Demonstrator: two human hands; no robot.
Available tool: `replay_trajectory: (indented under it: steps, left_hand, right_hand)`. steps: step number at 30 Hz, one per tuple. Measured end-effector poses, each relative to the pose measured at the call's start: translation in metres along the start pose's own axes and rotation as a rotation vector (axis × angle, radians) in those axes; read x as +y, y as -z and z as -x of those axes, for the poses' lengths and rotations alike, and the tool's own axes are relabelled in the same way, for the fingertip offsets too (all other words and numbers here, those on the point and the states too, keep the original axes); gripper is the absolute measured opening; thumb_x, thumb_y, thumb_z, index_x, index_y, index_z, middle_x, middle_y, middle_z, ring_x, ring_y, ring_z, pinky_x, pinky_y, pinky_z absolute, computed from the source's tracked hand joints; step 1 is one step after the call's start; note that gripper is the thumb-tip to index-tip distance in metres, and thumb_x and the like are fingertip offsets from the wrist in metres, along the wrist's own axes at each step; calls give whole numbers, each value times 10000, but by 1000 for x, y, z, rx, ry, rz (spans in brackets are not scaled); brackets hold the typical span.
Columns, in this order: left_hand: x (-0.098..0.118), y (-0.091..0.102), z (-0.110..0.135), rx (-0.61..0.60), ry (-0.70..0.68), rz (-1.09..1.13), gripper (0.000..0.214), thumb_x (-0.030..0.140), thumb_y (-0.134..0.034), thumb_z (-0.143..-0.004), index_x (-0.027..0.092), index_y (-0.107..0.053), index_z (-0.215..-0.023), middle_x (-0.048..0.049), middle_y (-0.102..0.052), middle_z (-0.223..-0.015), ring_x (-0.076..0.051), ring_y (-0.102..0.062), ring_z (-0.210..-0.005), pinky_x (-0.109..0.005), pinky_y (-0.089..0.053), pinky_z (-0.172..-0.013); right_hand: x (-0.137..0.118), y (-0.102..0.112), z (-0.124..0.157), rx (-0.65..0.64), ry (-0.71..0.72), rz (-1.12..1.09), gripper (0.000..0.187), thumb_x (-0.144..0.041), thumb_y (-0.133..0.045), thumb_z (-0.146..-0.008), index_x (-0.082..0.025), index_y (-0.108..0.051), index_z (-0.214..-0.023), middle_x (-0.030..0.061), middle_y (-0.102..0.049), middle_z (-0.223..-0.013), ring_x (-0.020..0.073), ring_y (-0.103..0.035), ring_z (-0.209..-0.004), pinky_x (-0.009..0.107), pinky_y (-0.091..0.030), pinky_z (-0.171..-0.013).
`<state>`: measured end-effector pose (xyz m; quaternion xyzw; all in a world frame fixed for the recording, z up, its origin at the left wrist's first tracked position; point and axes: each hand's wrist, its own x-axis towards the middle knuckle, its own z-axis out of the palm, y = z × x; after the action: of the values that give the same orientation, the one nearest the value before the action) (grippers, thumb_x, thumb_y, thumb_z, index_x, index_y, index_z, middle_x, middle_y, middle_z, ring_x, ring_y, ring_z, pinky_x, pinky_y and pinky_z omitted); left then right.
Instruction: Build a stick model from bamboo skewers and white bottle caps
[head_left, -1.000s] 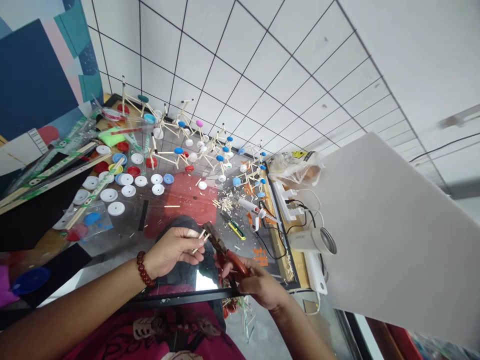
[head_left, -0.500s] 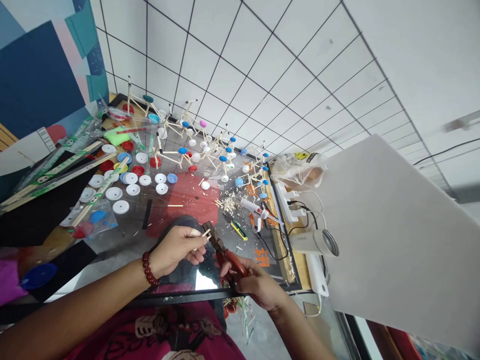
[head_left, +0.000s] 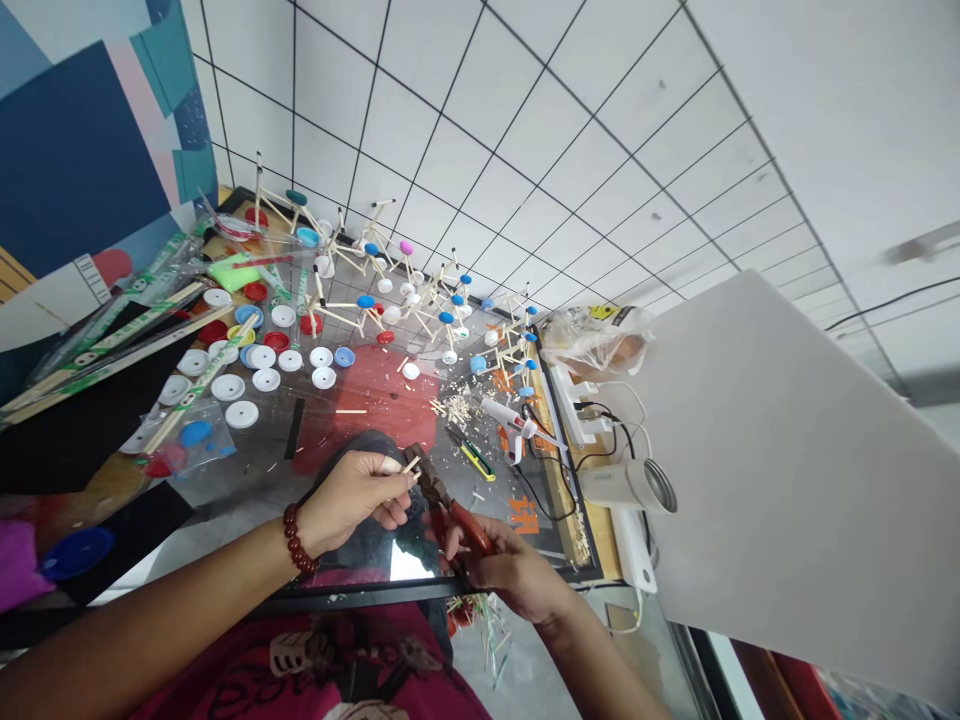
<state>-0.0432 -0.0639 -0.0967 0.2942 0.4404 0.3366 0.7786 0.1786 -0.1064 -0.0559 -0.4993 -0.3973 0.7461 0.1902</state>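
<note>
By the near edge of the desk (head_left: 352, 598), red-handled pliers (head_left: 468, 522) are gripped in the wrapped fingers of the right hand (head_left: 510, 570), and by the left hand (head_left: 358, 497) a thin wooden stick (head_left: 410, 466) is pinched; cutting is judged in progress, exact alignment seemingly called for.

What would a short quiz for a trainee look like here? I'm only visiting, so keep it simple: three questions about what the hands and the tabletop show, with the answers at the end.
1. Multiple choice: what does the right hand hold?
A) a hammer
B) red-handled pliers
C) a paintbrush

2. True or false: in the picture, the glue gun lies to the right of the yellow-and-black knife.

3. Fill the gap: the left hand pinches at least one thin, pale ____.

Key: 1. B; 2. True; 3. stick
</note>
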Motion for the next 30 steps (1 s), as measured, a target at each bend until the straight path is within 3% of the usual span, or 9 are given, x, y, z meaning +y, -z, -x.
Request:
replay_trajectory:
  steps: [5, 10, 13, 16, 23, 30]
  left_hand:
    - [-3, 1, -2, 8, -8, -4, 357, 437, -772, -668, 126, -623, -576, -21, -613, -499, -101, -575, -454, -190, -452, -430]
    - [-6, 2, -3, 2, -49, -14, 363, 444, -756, -694, 123, -622, -588, -22, -620, -521, -98, -583, -468, -192, -464, -456]
    - [-6, 0, -1, -41, -58, -34, 386, 477, -747, -699, 120, -628, -609, -24, -625, -541, -104, -593, -485, -200, -472, -466]
    - [-3, -1, 1, -69, -33, -63, 403, 495, -743, -699, 120, -621, -616, -21, -622, -547, -107, -598, -496, -201, -474, -471]
    - [1, 4, 0, -174, 37, -135, 396, 473, -689, -750, 129, -579, -590, -12, -604, -527, -90, -563, -442, -189, -430, -438]
    - [2, 6, 1, -153, 2, -181, 389, 484, -658, -760, 141, -567, -599, -18, -604, -531, -103, -560, -452, -207, -430, -456]
  right_hand:
    - [7, -4, -5, 37, 15, 5, 120, -150, -656, -627, -178, -621, -739, 35, -654, -1044, 139, -597, -786, 244, -433, -690]
    - [8, -7, -12, 124, -25, -90, 372, -233, -747, -663, -210, -593, -1001, 38, -666, -1038, 176, -646, -823, 276, -459, -691]
    - [10, -3, -14, 57, -115, 17, 299, -300, -711, -714, -151, -616, -956, 33, -664, -837, 144, -613, -701, 263, -435, -672]
    - [15, 4, -15, 42, -92, 141, 218, -290, -666, -733, -141, -617, -884, -7, -600, -702, 110, -528, -602, 249, -400, -629]
    - [31, 14, -19, 78, 4, 361, 150, -262, -605, -766, -182, -561, -885, -29, -500, -708, 122, -457, -629, 249, -371, -596]
    - [31, 9, -27, 169, 32, 589, 76, -218, -543, -764, -185, -521, -829, -52, -429, -647, 100, -378, -574, 225, -318, -542]
